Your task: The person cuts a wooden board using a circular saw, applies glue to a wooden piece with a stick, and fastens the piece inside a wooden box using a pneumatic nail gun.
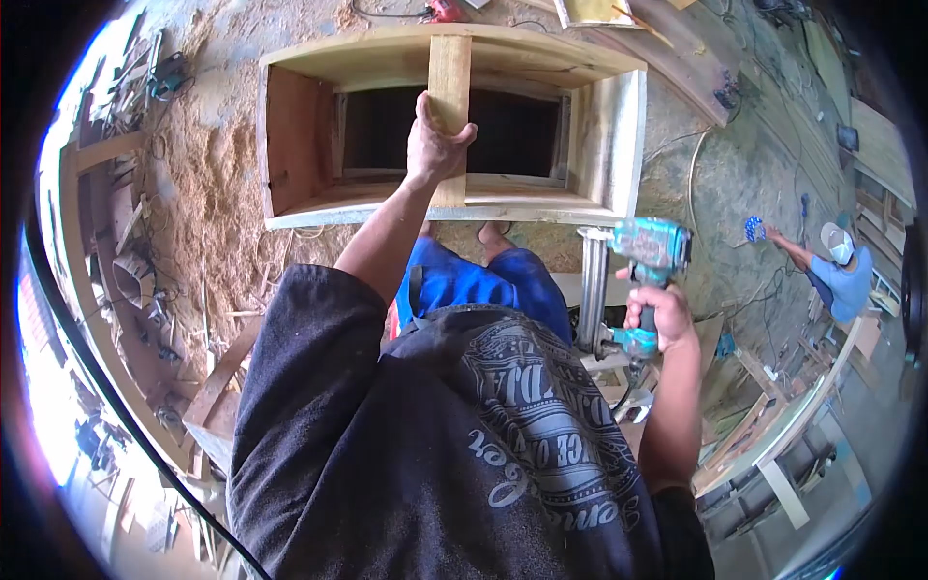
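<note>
Across the middle of a rectangular wooden frame (619,145) lies a wooden slat (449,72), running from its far edge to its near edge. My left hand (437,150) grips the slat, thumb on its right side and fingers on its left. Wrapped round the handle of a teal nail gun (650,244) is my right hand (662,311). The tool is held up to the right of my body, below the frame's near right corner, apart from the wood. Its silver magazine points down toward me. Inside the frame is a dark opening.
Sawdust and shavings cover the ground (213,145) at left. Scrap wood lies along the left side. Long boards (677,58) lie at upper right. A person (843,275) in a cap works at far right, holding a blue item. A red tool (447,11) is at the top.
</note>
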Demonstrator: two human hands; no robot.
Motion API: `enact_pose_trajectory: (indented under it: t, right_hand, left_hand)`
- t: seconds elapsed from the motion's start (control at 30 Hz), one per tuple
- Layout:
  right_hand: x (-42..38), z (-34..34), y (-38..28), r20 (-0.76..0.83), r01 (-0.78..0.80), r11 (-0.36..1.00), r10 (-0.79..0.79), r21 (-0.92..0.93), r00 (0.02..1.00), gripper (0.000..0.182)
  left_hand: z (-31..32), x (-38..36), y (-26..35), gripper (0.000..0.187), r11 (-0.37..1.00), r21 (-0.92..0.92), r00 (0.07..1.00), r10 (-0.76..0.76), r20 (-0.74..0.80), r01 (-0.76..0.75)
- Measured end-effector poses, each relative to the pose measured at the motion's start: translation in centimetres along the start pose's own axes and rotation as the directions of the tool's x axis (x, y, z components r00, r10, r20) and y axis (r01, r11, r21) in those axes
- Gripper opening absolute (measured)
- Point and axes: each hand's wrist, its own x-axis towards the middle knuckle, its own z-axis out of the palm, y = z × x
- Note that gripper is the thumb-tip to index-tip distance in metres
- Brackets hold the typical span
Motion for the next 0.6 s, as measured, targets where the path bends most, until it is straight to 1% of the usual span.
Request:
enact_pose_trajectory:
  t: [0.07, 0.1, 0.17, 0.23, 0.33, 0.37, 0.4, 0.43, 0.47, 0.53, 0.6]
  right_hand:
    - [1.8, 0.7, -1.9, 0.109, -0.019, 1.000, 0.019, -0.004, 0.994, 0.041]
    - [2.8, 0.9, -2.5, 0.153, -0.042, 0.997, 0.053, -0.072, 0.987, 0.046]
    - [4.5, 2.1, -3.6, 0.227, -0.116, 0.992, 0.124, -0.046, 0.966, 0.046]
    - [6.4, 3.1, -4.3, 0.298, -0.144, 0.988, 0.154, -0.055, 0.942, 0.045]
    - [9.5, 4.9, -4.9, 0.364, -0.218, 0.972, 0.237, -0.092, 0.901, 0.045]
    - [10.2, 5.7, -5.2, 0.360, -0.267, 0.962, 0.269, -0.058, 0.893, 0.042]
    - [11.2, 6.2, -5.3, 0.367, -0.268, 0.960, 0.277, -0.075, 0.888, 0.041]
    - [12.2, 6.4, -5.2, 0.372, -0.268, 0.959, 0.282, -0.090, 0.884, 0.041]
    - [12.7, 6.6, -5.1, 0.388, -0.295, 0.954, 0.294, -0.058, 0.874, 0.039]
    - [13.3, 7.1, -5.0, 0.372, -0.321, 0.946, 0.313, -0.043, 0.874, 0.036]
    - [13.6, 7.3, -4.9, 0.351, -0.322, 0.945, 0.319, -0.053, 0.880, 0.035]
  left_hand:
    - [0.0, 0.1, 0.1, 0.097, 1.000, -0.020, 1.000, 0.012, -0.013, -0.012]
    - [0.0, -0.1, 0.0, 0.097, 0.999, -0.048, 1.000, 0.023, -0.017, -0.023]
    - [0.0, -0.3, -0.2, 0.097, 1.000, -0.027, 1.000, 0.005, -0.004, -0.005]
    - [-0.2, 0.2, 0.2, 0.097, 1.000, -0.010, 1.000, 0.004, 0.003, -0.004]
    - [0.0, 0.1, -0.2, 0.097, 0.998, -0.055, 0.999, -0.017, 0.028, 0.019]
    - [0.2, 0.2, -0.7, 0.098, 0.999, -0.034, 1.000, -0.003, 0.011, 0.003]
    - [0.4, 0.3, -1.0, 0.098, 1.000, -0.015, 1.000, 0.017, -0.006, -0.017]
    - [0.4, 0.3, -1.0, 0.098, 1.000, -0.019, 1.000, 0.013, 0.002, -0.013]
    - [0.3, 0.2, -0.8, 0.098, 0.999, -0.039, 1.000, -0.002, 0.013, 0.003]
    - [0.2, 0.1, -0.6, 0.098, 0.998, -0.066, 0.999, -0.014, 0.028, 0.016]
    - [0.0, 0.1, -0.3, 0.097, 0.999, -0.030, 0.999, -0.032, 0.021, 0.032]
